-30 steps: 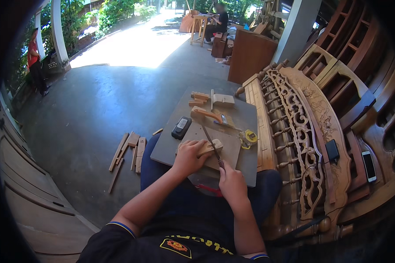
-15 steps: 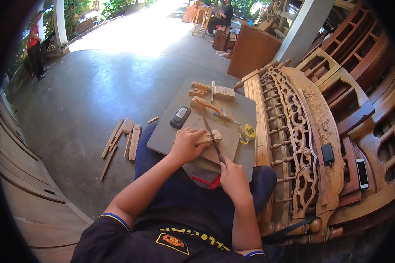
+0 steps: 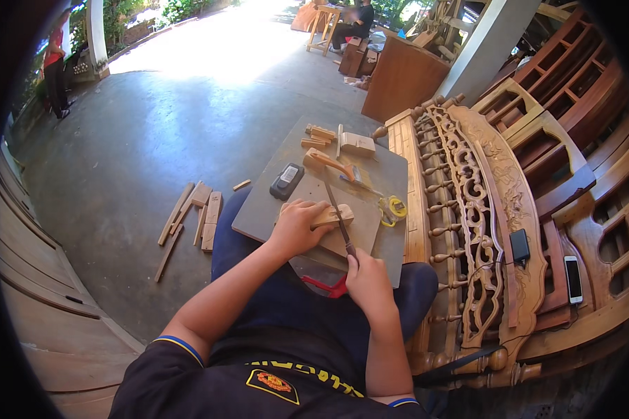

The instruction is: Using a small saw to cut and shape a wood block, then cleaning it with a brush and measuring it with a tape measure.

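Note:
My left hand is closed over a small pale wood block, holding it down on a flat board that lies on the grey worktop. In my right hand is the handle of a file with a long, narrow dark blade. The blade slants away from me and lies across the block near its right end. My left fingers hide the block's left part. Beyond it are a brush with an orange-brown handle and a black battery pack.
Yellow tape measure, wood block and small offcuts lie on the worktop. Wood strips lie on the floor at left. A carved wooden panel borders the right, bearing a phone. Two people are farther off.
My right hand and the file have shifted very slightly left and toward me. My left hand stays on the block. The whole view has tilted a little.

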`<state>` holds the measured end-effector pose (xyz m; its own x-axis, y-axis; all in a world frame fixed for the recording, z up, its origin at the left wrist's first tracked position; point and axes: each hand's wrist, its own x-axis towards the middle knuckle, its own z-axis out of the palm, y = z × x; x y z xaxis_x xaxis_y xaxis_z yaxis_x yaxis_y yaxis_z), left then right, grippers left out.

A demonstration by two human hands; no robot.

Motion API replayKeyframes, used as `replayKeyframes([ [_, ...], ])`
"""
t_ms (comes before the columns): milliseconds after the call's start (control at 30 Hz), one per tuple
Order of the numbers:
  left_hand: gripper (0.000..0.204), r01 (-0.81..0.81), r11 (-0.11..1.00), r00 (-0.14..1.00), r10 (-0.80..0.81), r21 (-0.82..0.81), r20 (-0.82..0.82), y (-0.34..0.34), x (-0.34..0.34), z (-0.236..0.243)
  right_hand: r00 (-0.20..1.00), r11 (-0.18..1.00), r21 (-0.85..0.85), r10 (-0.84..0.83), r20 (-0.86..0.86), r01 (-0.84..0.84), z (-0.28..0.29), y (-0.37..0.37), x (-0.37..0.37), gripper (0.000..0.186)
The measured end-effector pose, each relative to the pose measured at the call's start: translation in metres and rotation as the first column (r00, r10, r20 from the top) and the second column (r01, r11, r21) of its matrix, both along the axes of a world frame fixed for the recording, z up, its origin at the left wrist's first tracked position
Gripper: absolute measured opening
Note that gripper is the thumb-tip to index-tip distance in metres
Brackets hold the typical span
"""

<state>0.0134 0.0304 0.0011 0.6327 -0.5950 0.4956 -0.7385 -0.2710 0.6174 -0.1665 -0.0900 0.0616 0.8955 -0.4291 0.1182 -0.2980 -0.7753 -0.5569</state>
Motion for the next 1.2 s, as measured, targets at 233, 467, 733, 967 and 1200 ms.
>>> replayKeyframes([
  [233, 0.048, -0.040, 0.999, 0.998, 0.041, -0.023, 0.055, 0.001, -0.005, 0.001, 0.997, 0.999, -0.041, -0.024, -0.077, 0.021, 0.018, 0.013, -0.078, 0.018],
  [467, 0.049, 0.023, 1.000, 0.999, -0.022, -0.015, 0.047, 0.001, 0.003, -0.003, 0.990, 0.996, -0.088, -0.036, -0.139, 0.024, 0.030, 0.012, -0.036, 0.021],
  [733, 0.051, -0.058, 0.997, 0.998, 0.059, 0.057, -0.005, 0.001, -0.003, -0.001, 0.982, 0.998, -0.053, -0.053, -0.181, 0.045, 0.026, 0.012, -0.054, 0.021],
  [967, 0.049, 0.016, 1.000, 1.000, -0.016, 0.017, 0.016, 0.002, 0.004, 0.000, 0.963, 0.995, -0.097, -0.053, -0.265, 0.028, 0.067, 0.012, -0.059, 0.020],
  [1200, 0.048, -0.032, 0.999, 0.999, 0.032, 0.024, 0.016, -0.004, -0.004, 0.005, 0.984, 0.998, -0.042, -0.047, -0.172, 0.041, 0.020, 0.002, -0.002, 0.023],
])
